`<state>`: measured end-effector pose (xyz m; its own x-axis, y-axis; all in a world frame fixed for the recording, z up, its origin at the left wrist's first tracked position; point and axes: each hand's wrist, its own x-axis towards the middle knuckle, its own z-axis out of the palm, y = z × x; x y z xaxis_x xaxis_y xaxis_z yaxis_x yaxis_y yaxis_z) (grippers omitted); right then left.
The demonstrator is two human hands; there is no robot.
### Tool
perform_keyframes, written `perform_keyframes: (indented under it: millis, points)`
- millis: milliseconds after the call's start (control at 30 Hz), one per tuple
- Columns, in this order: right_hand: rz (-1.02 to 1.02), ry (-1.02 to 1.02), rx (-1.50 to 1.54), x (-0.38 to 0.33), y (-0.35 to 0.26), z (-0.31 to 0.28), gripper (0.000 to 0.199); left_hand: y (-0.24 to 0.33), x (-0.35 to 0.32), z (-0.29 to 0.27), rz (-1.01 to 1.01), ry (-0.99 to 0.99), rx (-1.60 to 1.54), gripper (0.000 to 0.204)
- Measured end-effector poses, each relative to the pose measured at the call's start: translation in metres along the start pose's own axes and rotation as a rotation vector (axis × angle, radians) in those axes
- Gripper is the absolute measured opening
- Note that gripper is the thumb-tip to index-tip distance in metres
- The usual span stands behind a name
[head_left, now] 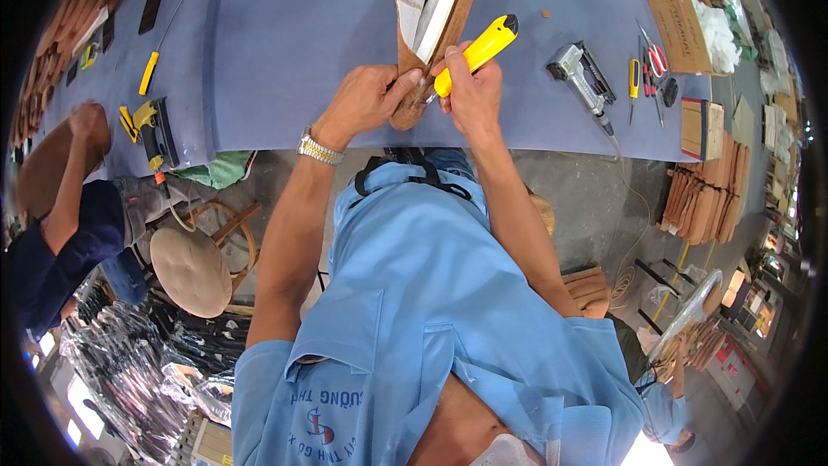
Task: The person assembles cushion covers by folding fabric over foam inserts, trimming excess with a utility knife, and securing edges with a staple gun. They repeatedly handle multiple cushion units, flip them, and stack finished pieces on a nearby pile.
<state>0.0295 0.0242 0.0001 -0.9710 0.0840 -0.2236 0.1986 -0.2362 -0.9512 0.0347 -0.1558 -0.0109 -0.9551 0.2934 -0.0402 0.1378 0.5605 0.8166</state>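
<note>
A long brown upholstered piece [448, 9] with a pale inner lining and a white band lies on the blue-covered table, its narrow end toward me. My left hand [366, 97] is closed on the brown covering near that end, thumb pressed on the edge. In my right hand [474, 91] is a yellow utility knife [485, 47], gripped with its butt pointing up and right. The knife's front end is close to the covering beside my left thumb; whether the blade touches it I cannot tell.
Right on the table [285, 26] lie a staple gun [586, 78], a yellow screwdriver [634, 76], red-handled scissors [658, 60] and a cardboard box [677, 30]. A yellow-black staple gun [155, 134] lies left. A co-worker's hand [88, 121] holds a brown panel. A round stool [190, 267] stands below.
</note>
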Motion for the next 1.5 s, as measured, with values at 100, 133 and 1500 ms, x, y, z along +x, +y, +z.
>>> perform_keyframes:
  millis: [100,133,1500]
  points:
    - [-0.029,-0.023,-0.031,0.000,0.002,0.002,0.019,0.000,-0.001,-0.002,0.003,0.013,0.022,0.057]
    - [-0.042,-0.029,-0.047,0.001,0.002,0.002,0.019,0.000,-0.001,-0.001,0.013,0.021,0.032,0.056]
    - [-0.271,0.174,-0.124,-0.004,0.035,-0.021,0.016,0.016,-0.004,0.034,0.042,0.090,0.004,0.049]
